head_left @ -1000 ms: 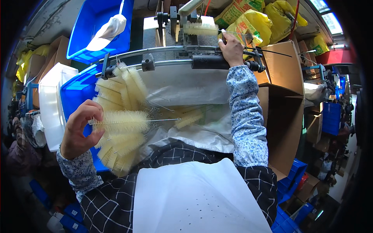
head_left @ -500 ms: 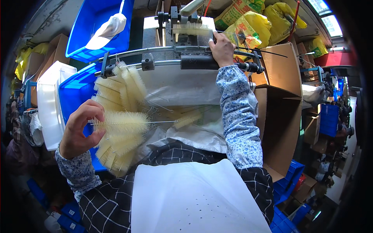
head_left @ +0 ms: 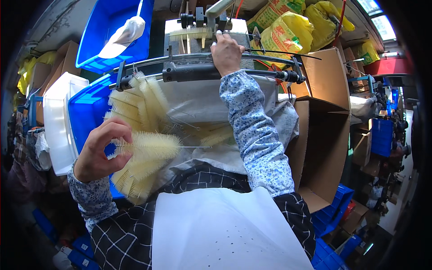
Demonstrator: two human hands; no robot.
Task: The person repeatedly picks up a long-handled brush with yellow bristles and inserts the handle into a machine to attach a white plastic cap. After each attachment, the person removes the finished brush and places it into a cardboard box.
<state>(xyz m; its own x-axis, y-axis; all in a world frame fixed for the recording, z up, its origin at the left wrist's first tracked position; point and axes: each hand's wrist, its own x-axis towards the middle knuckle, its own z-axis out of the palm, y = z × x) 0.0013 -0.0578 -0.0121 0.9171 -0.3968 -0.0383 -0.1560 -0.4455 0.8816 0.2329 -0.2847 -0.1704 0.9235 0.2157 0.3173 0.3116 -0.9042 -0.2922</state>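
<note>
My left hand [head_left: 102, 148] pinches the end of a cream bristle bottle brush [head_left: 150, 146], its bare wire stem pointing right. Below and behind that brush, a pile of similar bottle brushes [head_left: 141, 101] lies over the rail's left end. My right hand [head_left: 228, 53] reaches up to the machine [head_left: 200, 49], its fingers curled at the sliding part by the rail. Just left of those fingers, another bristle brush [head_left: 191, 33] lies level across the machine, with a thin wire running to the right. What the right fingers grip is hidden. A black cylinder [head_left: 191, 72] sits on the rail.
Blue bins [head_left: 85, 63] and a white bin [head_left: 60, 121] stand at the left; a white cap [head_left: 125, 37] rests on one. At the right is an open cardboard box [head_left: 326, 148]. Yellow sacks [head_left: 288, 33] lie behind the rail. White sheeting [head_left: 202, 96] hangs below it.
My right hand has moved left along the rail; the black cylinder and the brush in the machine have shifted left too. My left hand and its brush have moved slightly right.
</note>
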